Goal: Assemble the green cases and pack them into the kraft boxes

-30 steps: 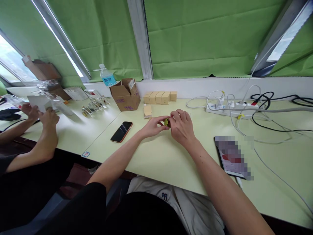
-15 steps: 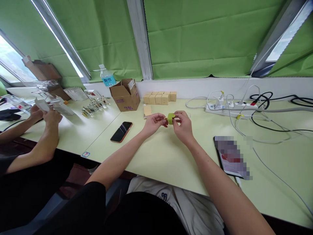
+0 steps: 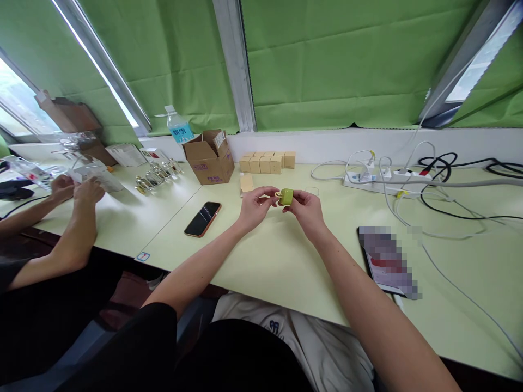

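Observation:
A small green item (image 3: 286,197) with a pale loop at its left end is held up over the table between my two hands. My left hand (image 3: 257,207) pinches the loop end with thumb and fingers. On the other side, my right hand (image 3: 307,213) grips the green body from the right. Just behind my left hand lies a small tan piece of card (image 3: 247,184). A thin clear round item (image 3: 312,191) rests on the table beyond my right hand.
Small tan boxes (image 3: 265,164) stand by the wall beside an open cardboard box (image 3: 210,163). One phone (image 3: 203,219) lies left, another (image 3: 386,261) right. A power strip (image 3: 384,182) with cables is at the right. A person's hands (image 3: 87,191) work at far left.
The green item has turned in my fingers, and its pale loop shows more clearly. My right fingers have shifted lower on it. The other person's hands have moved slightly.

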Action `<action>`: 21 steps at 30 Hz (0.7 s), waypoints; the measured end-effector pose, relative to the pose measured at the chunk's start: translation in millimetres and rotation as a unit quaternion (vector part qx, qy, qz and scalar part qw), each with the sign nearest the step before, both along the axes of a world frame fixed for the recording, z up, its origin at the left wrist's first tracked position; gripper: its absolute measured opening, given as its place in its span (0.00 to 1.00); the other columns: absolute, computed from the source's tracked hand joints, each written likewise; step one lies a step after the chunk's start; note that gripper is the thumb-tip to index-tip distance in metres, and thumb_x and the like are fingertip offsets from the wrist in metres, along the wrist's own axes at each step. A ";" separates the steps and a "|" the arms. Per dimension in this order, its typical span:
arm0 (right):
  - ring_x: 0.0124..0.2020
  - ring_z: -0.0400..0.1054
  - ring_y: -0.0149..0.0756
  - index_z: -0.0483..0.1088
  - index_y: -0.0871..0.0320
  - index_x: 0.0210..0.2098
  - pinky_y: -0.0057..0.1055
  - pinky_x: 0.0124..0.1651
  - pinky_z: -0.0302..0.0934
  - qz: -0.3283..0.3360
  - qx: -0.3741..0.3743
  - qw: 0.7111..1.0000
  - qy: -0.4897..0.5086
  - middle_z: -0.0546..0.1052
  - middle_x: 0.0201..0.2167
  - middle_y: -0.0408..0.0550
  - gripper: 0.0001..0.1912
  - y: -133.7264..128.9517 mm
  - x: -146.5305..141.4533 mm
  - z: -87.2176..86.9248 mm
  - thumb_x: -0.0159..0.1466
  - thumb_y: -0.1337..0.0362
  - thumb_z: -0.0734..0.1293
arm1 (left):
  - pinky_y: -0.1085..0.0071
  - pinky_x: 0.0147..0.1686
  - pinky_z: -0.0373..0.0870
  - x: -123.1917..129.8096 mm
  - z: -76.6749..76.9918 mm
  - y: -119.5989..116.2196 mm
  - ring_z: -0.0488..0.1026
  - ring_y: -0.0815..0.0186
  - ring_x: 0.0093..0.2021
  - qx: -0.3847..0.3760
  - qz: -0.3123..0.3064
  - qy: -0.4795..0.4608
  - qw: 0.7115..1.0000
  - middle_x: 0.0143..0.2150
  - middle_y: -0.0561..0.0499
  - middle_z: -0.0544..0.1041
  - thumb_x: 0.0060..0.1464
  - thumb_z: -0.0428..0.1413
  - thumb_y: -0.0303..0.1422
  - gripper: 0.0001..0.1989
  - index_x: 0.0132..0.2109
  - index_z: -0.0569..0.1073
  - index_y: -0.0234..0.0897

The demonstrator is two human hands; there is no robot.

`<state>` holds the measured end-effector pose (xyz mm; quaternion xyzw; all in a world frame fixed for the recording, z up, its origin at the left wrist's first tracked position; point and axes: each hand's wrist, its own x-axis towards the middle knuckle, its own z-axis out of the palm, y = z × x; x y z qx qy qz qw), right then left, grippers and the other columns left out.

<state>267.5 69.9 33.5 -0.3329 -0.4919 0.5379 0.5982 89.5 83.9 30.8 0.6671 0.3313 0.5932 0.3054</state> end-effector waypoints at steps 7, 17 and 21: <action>0.40 0.84 0.46 0.84 0.56 0.35 0.43 0.47 0.80 0.033 -0.002 0.999 0.015 0.87 0.36 0.49 0.22 -1.5 -1.8 1.2 0.53 0.46 0.85 | 0.61 0.41 0.87 1.1 -3.1 -1.0 0.83 0.63 0.35 0.042 0.047 0.018 0.998 0.39 0.49 0.86 0.61 0.69 0.44 0.12 0.39 0.85 0.40; 0.41 0.84 0.47 0.79 0.55 0.42 0.52 0.58 0.78 0.093 -0.002 0.991 0.093 0.88 0.38 0.50 0.30 0.7 4.1 -0.7 0.50 0.45 0.87 | 0.64 0.35 0.85 -1.1 -0.6 -0.7 0.81 0.66 0.30 0.021 0.061 -0.005 0.998 0.38 0.48 0.85 0.58 0.71 0.48 0.17 0.41 0.85 0.37; 0.43 0.84 0.45 0.71 0.48 0.55 0.54 0.62 0.76 0.092 0.014 0.993 0.075 0.88 0.44 0.46 0.41 -2.8 5.3 0.8 0.49 0.49 0.89 | 0.63 0.36 0.86 -2.6 -0.4 1.3 0.82 0.64 0.32 -0.003 0.054 -0.031 0.998 0.38 0.48 0.85 0.56 0.73 0.51 0.21 0.42 0.84 0.36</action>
